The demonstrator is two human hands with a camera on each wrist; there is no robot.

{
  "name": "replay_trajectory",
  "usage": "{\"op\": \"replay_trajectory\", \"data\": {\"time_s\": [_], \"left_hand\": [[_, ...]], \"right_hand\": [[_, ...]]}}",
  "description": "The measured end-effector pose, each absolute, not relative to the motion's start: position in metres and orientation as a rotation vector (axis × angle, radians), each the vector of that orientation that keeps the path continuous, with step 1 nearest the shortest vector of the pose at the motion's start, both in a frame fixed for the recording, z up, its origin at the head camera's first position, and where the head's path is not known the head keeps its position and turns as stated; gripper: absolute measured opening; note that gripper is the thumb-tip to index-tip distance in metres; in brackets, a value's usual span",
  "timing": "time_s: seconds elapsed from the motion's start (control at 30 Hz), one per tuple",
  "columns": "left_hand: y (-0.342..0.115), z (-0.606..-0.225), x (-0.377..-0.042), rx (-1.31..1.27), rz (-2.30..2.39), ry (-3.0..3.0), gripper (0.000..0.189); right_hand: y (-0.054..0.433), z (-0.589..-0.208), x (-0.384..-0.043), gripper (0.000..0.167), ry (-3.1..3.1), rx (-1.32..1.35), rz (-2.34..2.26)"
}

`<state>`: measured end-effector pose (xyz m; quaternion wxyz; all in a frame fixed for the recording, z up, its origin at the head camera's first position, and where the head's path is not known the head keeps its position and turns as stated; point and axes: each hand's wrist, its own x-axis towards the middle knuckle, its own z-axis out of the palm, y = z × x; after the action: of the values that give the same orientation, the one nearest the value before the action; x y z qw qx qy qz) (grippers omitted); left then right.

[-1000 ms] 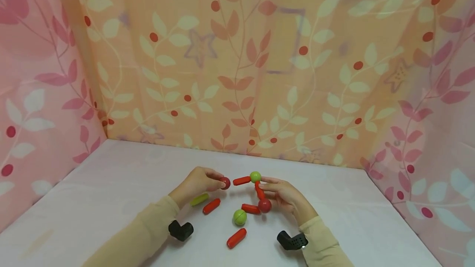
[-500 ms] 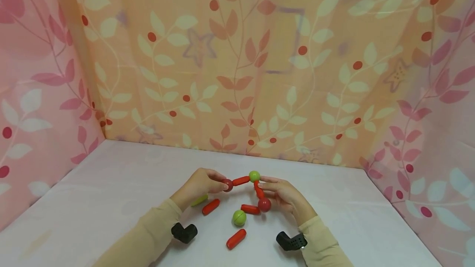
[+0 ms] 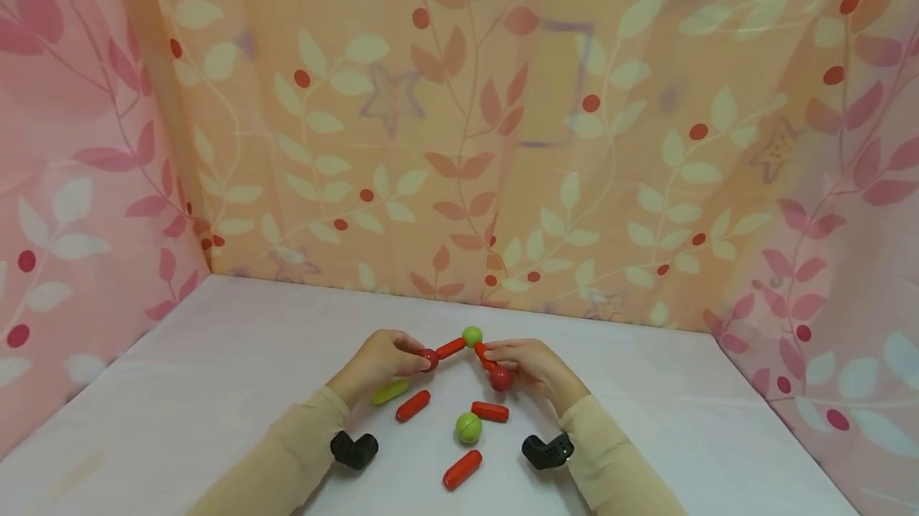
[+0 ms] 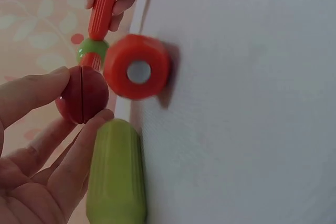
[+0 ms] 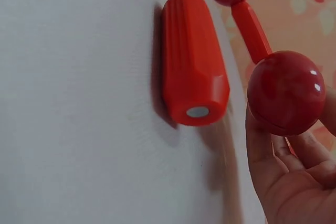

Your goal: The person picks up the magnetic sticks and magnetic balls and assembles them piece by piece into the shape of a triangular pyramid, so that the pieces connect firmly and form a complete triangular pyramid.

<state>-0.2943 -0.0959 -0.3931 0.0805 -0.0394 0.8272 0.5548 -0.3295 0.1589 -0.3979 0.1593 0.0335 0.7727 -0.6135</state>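
Lower centre of the head view, the left fingers point(image 3: 408, 340) pinch one red end ball point(image 3: 430, 360) of a ball-and-rod chain point(image 3: 451, 348); the right fingers point(image 3: 506, 354) grip its other side. Lower down, between the sleeves point(image 3: 297, 440), a lime rod point(image 3: 390, 392), three red rods point(image 3: 413, 406) and a green ball point(image 3: 469, 427) clutter the table point(image 3: 273, 324).

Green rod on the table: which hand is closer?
The left hand. The green rod lies just below it in the head view; the right hand is farther off, to the rod's right.
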Motion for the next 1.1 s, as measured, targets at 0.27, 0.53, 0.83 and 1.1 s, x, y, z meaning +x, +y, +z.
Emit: {"op": "replay_trajectory", "data": {"time_s": [0.27,0.53,0.83,1.1], "left_hand": [[-0.103,-0.399,-0.297,-0.181,1.630,2.472,0.021],[-0.103,-0.400,-0.298,-0.167,1.667,2.446,0.021],[-0.104,-0.400,-0.296,-0.156,1.657,2.454,0.022],[-0.104,-0.400,-0.297,-0.169,1.650,2.458,0.022]], "right_hand": [[0.144,-0.401,-0.337,0.030,2.306,0.081,-1.670],[0.139,-0.400,-0.340,0.027,2.343,0.082,-1.627],[0.137,-0.399,-0.340,0.026,2.383,0.071,-1.576],[0.148,-0.399,-0.336,0.031,2.372,-0.029,-1.582]]}}
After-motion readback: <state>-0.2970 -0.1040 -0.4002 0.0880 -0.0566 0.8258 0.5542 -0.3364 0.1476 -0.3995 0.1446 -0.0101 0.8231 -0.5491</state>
